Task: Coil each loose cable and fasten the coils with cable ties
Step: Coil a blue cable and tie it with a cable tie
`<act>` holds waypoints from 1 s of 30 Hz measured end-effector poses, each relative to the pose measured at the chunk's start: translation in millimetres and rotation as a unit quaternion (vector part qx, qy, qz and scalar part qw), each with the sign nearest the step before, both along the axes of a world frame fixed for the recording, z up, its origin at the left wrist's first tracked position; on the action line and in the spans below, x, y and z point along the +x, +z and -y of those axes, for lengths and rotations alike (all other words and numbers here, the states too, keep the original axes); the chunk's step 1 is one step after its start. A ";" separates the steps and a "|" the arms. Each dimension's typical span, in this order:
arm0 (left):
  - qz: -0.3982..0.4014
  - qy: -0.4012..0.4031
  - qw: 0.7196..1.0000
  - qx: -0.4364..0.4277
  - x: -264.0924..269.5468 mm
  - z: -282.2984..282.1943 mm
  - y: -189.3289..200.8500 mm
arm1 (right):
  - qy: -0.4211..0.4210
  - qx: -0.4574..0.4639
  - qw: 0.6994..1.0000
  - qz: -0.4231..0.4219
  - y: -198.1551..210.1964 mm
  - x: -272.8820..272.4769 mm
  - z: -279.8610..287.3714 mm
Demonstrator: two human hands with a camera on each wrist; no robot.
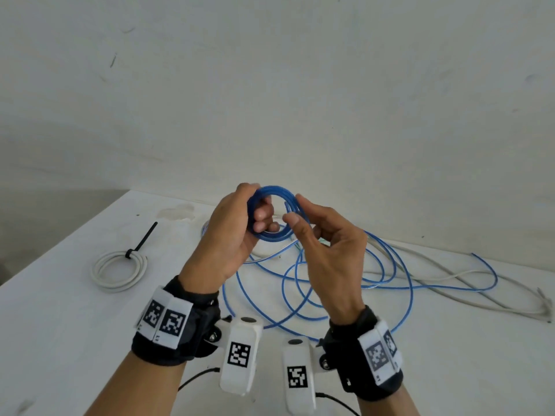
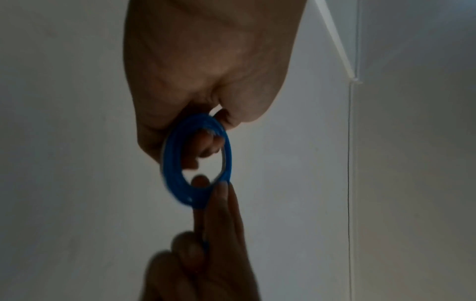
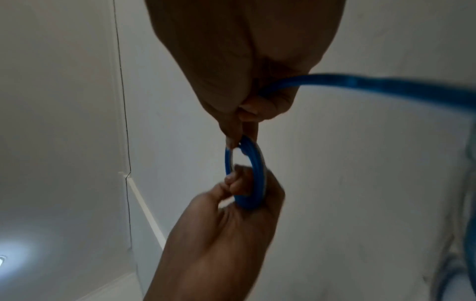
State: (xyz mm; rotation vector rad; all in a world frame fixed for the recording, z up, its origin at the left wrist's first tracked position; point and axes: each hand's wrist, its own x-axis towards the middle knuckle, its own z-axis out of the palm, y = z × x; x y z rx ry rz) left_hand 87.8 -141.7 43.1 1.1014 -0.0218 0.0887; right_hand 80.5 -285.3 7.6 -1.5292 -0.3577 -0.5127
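Observation:
A small blue cable coil (image 1: pixel 274 213) is held up above the white table (image 1: pixel 60 310). My left hand (image 1: pixel 237 229) grips its left side, fingers curled through the ring. My right hand (image 1: pixel 312 235) pinches the coil's right side, and the blue strand runs out through its fingers (image 3: pixel 260 110). The left wrist view shows the coil (image 2: pixel 175 173) between both hands; the right wrist view shows it (image 3: pixel 247 183) too. The rest of the blue cable (image 1: pixel 345 283) lies in loose loops on the table under my hands. A white coil (image 1: pixel 118 270) bound with a black cable tie (image 1: pixel 141 243) lies at the left.
A loose grey-white cable (image 1: pixel 450 277) trails across the right of the table to its edge. A white wall (image 1: pixel 270 85) stands behind the table. Thin black leads (image 1: pixel 195 378) run from the wrist cameras near the front edge.

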 end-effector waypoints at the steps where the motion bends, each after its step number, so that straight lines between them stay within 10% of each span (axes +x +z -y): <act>1: -0.003 -0.011 0.999 0.032 0.8 -2.1 0.1 | 0.015 -0.025 1.000 0.001 1.6 2.5 6.9; 11: -0.008 -0.098 0.944 0.315 -4.8 -15.5 -4.5 | 0.069 -0.183 0.981 0.012 4.3 4.1 21.7; 16: 0.010 -0.067 0.954 0.292 -2.5 -17.9 -6.8 | 0.068 -0.155 0.986 0.005 2.7 1.7 13.6; 25: -0.015 0.014 0.999 -0.033 -7.5 -8.5 11.0 | 0.052 -0.029 0.998 0.005 5.9 -10.2 -10.0; 30: -0.017 -0.045 0.998 0.046 -6.4 -7.7 9.7 | 0.037 -0.039 0.999 0.004 9.1 -5.3 5.3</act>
